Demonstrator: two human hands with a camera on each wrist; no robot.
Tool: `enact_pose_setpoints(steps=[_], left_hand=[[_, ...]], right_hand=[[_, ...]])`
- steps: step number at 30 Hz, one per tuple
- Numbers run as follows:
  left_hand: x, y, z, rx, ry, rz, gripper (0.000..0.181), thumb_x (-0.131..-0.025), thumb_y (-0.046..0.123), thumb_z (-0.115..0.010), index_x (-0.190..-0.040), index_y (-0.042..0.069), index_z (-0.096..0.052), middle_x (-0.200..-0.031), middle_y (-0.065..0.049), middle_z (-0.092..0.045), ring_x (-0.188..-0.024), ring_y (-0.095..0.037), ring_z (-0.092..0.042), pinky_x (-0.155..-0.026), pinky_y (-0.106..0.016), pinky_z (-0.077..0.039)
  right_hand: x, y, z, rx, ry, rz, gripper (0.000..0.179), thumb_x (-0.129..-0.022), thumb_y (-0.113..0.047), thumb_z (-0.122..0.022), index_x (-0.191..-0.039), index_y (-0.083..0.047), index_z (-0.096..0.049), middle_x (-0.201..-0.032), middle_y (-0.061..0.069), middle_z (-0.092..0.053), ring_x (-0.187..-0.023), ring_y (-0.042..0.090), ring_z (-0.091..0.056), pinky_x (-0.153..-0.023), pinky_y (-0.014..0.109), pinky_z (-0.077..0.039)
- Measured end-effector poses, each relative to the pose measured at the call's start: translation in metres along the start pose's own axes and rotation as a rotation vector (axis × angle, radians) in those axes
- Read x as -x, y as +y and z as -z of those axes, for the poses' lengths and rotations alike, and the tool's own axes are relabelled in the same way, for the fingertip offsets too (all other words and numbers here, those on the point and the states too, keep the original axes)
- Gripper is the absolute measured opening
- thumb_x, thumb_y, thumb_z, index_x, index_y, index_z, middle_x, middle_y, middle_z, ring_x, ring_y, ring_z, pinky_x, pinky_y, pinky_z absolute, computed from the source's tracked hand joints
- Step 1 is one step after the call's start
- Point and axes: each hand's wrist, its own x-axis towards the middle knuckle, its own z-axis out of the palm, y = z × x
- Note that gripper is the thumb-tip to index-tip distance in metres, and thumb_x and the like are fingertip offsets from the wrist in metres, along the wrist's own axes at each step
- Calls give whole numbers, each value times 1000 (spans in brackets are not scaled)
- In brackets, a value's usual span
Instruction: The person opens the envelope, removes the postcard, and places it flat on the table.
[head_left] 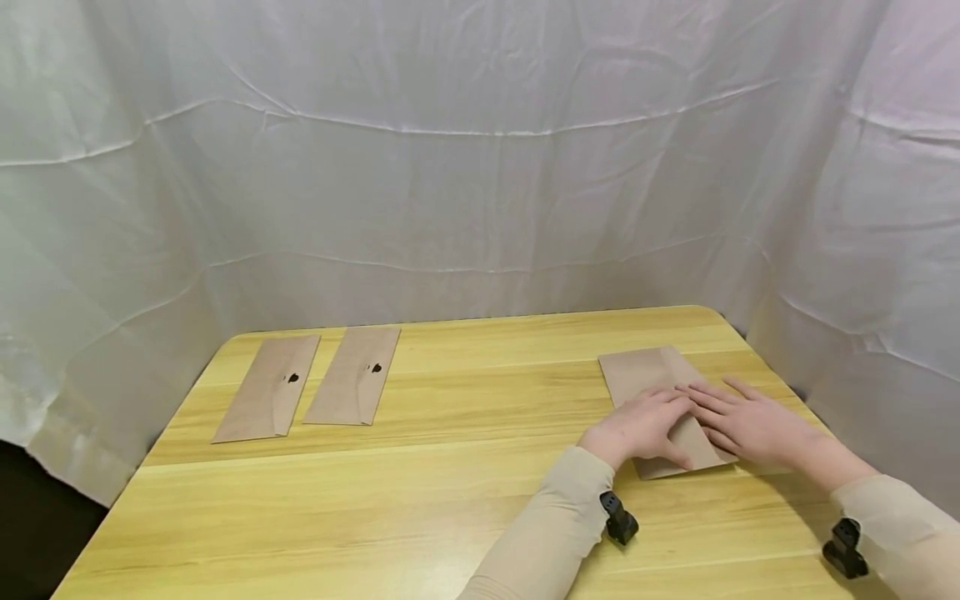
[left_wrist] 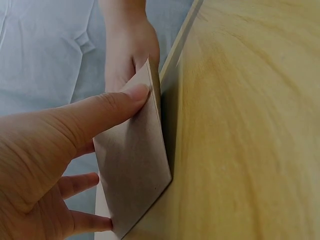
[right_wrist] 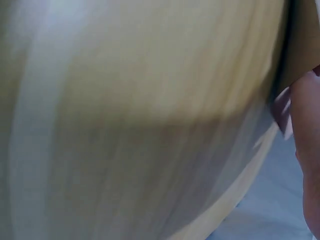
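A brown paper envelope (head_left: 637, 371) lies at a slant on the right part of the table under both hands. My left hand (head_left: 641, 429) rests across its middle, thumb spread toward the near end. In the left wrist view the thumb of my left hand (left_wrist: 55, 150) lies along the edge of the envelope (left_wrist: 132, 165), with the other fingers apart on its face. My right hand (head_left: 753, 421) lies over the envelope's right side, fingers extended and meeting the left fingertips. The right wrist view catches only the side of my right hand (right_wrist: 306, 145).
Two brown envelopes, a left one (head_left: 258, 387) and another beside it (head_left: 341, 383), lie at the table's far left, each with a small black mark by its flap. The wood-grain table (head_left: 337, 517) is backed by a pale curtain (head_left: 450, 192) on three sides.
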Motion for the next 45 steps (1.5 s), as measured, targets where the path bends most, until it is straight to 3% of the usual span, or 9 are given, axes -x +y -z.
enact_pose_setpoints(steps=[5,10,14,19,23,26,29,35,45], left_hand=[[1,1,-1,8,-14,17,69,-78,60,-72,-137,35,-47,-152,19,-37,-144,-1,-29,-117,-15,-22],[1,1,-2,29,-23,37,72,-78,61,-71,-140,36,-44,-153,20,-36,-145,-3,-28,-116,-18,-27],[1,0,-2,32,-33,35,74,-79,61,-71,-143,36,-43,-154,19,-35,-146,-3,-26,-117,-18,-24],[0,-1,-3,33,-26,21,73,-78,60,-71,-142,34,-44,-151,20,-37,-145,-2,-27,-118,-16,-21],[-1,0,-4,46,-19,25,71,-78,59,-73,-139,35,-46,-147,23,-40,-142,1,-29,-116,-15,-24],[-1,0,-4,40,-20,28,70,-77,59,-73,-138,36,-47,-146,23,-41,-141,2,-31,-115,-15,-25],[-1,1,-4,31,-21,31,70,-77,60,-73,-137,36,-47,-146,23,-41,-140,3,-31,-115,-14,-25],[0,1,-4,25,-28,37,69,-77,59,-73,-137,37,-47,-145,23,-42,-140,2,-32,-115,-15,-27],[0,0,-3,26,-51,68,71,-77,58,-74,-139,38,-47,-147,23,-41,-142,0,-31,-113,-21,-33]], right_hand=[[4,1,-3,26,-25,27,68,-103,-44,-39,-155,-22,0,-145,8,-52,-152,9,5,-124,47,-3],[1,-4,3,-54,-69,-77,54,-98,-39,-53,-146,-16,-46,-141,10,-56,-146,-3,14,-119,28,21],[-2,-6,8,-102,-122,-152,48,-98,-41,-53,-137,-13,-58,-140,9,-57,-141,-10,18,-113,22,26],[-4,-7,8,-163,-182,-242,50,-99,-42,-51,-141,-14,-54,-145,7,-53,-151,2,-7,-110,18,28],[-3,-6,11,-246,-241,-330,50,-100,-41,-49,-142,-14,-51,-148,7,-50,-147,18,-30,-124,47,4],[1,-5,11,-296,-231,-358,50,-100,-39,-49,-142,-13,-51,-147,9,-50,-152,12,-14,-111,59,-23],[3,-6,10,-282,-214,-341,49,-98,-35,-53,-141,-11,-52,-145,11,-52,-150,-1,2,-107,59,-29],[-2,-6,9,-308,-270,-423,57,-98,-43,-52,-140,-6,-51,-144,17,-52,-137,36,-42,-106,63,-28],[-8,-3,8,-315,-292,-532,68,-93,-55,-55,-136,-2,-53,-138,21,-56,-135,43,-42,-108,67,-25]])
